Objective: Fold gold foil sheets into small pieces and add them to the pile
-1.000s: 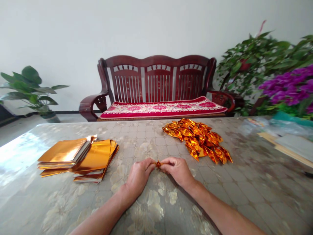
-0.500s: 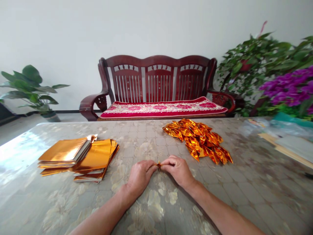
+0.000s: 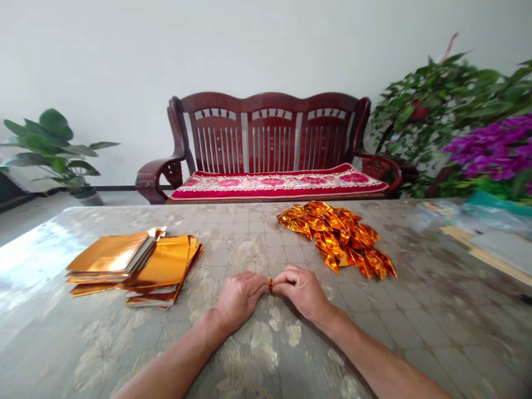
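A small folded piece of gold foil paper point(image 3: 270, 285) is pinched between my two hands, low over the middle of the table. My left hand point(image 3: 241, 296) grips its left end with thumb and fingers. On the other end, my right hand point(image 3: 302, 291) holds it the same way. Most of the paper is hidden by the fingertips. To the left lie stacks of flat gold foil sheets point(image 3: 164, 263), some showing pale undersides. Beyond my right hand is a heap of folded gold foil pieces point(image 3: 336, 235) with pointed ends.
The table point(image 3: 249, 343) has a patterned, shiny cover. Plastic bags point(image 3: 440, 213) and flat pale sheets point(image 3: 494, 249) lie at its right side. Behind it stands a dark red wooden bench point(image 3: 270, 133) with a red patterned cushion point(image 3: 278, 183). Potted plants point(image 3: 56, 147) flank the bench.
Both hands stay in nearly the same place, fingers still pinching the foil piece. The bit of foil showing between the fingertips has shifted slightly.
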A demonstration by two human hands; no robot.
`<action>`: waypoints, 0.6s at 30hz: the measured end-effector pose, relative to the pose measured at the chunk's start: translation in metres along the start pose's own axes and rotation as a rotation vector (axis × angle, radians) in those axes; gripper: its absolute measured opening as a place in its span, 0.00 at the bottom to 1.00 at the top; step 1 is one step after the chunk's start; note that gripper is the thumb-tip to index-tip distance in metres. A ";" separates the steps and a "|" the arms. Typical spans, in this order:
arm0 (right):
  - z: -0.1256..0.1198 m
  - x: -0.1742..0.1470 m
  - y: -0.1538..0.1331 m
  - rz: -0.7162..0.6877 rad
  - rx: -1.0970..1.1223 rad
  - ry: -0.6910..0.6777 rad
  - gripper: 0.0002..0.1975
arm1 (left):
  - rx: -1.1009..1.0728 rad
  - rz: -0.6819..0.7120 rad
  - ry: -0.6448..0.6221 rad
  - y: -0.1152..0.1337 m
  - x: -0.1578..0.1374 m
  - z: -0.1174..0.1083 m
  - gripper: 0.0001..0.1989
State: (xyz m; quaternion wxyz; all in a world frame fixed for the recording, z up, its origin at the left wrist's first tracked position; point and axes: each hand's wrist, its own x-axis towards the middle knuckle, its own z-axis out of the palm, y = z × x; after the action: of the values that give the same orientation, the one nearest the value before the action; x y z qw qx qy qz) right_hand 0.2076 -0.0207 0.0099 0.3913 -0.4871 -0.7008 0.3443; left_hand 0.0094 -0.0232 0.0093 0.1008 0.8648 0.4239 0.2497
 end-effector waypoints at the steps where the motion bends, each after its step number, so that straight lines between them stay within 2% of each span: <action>1: 0.000 -0.001 -0.001 -0.005 0.005 0.000 0.07 | -0.003 0.009 0.001 0.001 -0.001 0.000 0.15; 7: 0.002 -0.004 -0.004 -0.024 0.096 0.000 0.06 | -0.028 0.046 0.081 0.007 -0.006 0.001 0.16; 12: 0.010 -0.003 -0.002 -0.007 0.114 0.018 0.06 | -0.044 0.094 0.113 0.002 -0.006 0.005 0.17; 15: 0.011 -0.001 -0.001 0.009 0.101 0.046 0.05 | -0.092 0.040 0.083 -0.003 -0.003 0.005 0.17; 18: 0.006 0.001 -0.001 -0.029 0.047 0.056 0.06 | -0.209 -0.075 0.059 -0.008 -0.002 0.003 0.12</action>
State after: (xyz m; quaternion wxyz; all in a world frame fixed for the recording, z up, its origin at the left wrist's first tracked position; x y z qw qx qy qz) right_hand 0.2012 -0.0201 0.0080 0.4268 -0.4771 -0.6883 0.3412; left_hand 0.0045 -0.0191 0.0027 0.1872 0.8253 0.4304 0.3139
